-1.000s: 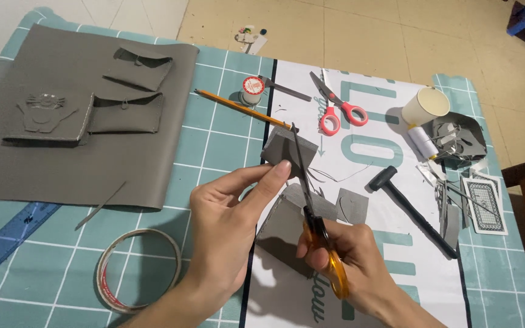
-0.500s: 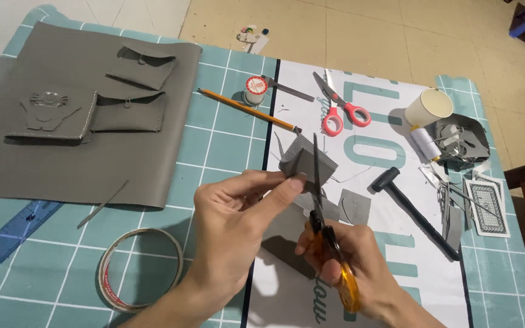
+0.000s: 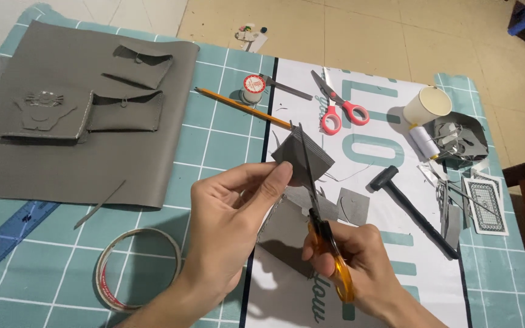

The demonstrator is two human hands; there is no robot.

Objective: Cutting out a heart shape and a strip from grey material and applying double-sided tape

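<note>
Since a second ago the scissors (image 3: 326, 240) stand more upright. The right hand (image 3: 360, 267) has its grip closed on their orange handles, blades biting the grey piece (image 3: 302, 159), which the left hand (image 3: 238, 218) pinches just left of the blades: small, flat, dark, above the desk (image 3: 214, 130).

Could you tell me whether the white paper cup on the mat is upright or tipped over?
Tipped over: the white paper cup lies on its side, its open mouth facing up-right, beside a white thread spool.
</note>
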